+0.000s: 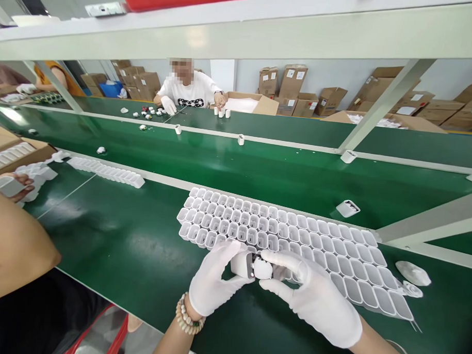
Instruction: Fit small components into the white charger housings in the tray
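Note:
My left hand [212,282], in a white glove with a bead bracelet at the wrist, is closed around a small white plastic housing [241,264]. My right hand [313,296], also gloved, pinches a small white rounded part [262,269] against the open end of that housing. Both hands hover over the near edge of a white tray of many small cells [296,238], which lies on the green table [132,256].
A loose white housing [348,208] lies on the green conveyor belt [259,167]. White caps [413,273] sit at the right. Another tray [108,171] lies at the left beside a neighbour's arm [13,236]. A person across the belt [188,92] handles parts; cardboard boxes [293,86] stand behind.

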A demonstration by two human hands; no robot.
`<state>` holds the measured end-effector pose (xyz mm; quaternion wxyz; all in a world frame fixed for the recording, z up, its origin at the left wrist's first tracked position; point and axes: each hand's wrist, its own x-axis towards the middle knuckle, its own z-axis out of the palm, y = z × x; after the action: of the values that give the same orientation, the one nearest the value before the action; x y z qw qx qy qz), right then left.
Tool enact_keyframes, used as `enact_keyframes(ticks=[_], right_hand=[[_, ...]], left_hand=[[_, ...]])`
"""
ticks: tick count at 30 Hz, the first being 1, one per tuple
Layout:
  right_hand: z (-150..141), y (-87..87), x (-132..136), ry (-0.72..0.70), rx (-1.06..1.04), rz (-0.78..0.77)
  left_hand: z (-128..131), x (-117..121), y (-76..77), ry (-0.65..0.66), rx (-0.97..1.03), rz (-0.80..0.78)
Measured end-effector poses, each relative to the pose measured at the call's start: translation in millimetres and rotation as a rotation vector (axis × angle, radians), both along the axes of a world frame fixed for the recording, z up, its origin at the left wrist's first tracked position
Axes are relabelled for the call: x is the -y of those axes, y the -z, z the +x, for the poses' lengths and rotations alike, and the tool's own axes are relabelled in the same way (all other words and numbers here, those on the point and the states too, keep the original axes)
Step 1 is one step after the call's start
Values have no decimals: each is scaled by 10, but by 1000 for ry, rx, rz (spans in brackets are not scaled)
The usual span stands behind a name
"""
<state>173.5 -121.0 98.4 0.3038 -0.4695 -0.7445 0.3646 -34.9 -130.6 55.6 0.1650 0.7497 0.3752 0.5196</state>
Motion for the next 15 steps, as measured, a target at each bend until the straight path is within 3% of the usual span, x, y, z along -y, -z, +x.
enact_keyframes(ticks=[15], right_hand=[[26,-11,22,-52,134,-148]], left_hand=[[-9,16,19,53,-10,-31]])
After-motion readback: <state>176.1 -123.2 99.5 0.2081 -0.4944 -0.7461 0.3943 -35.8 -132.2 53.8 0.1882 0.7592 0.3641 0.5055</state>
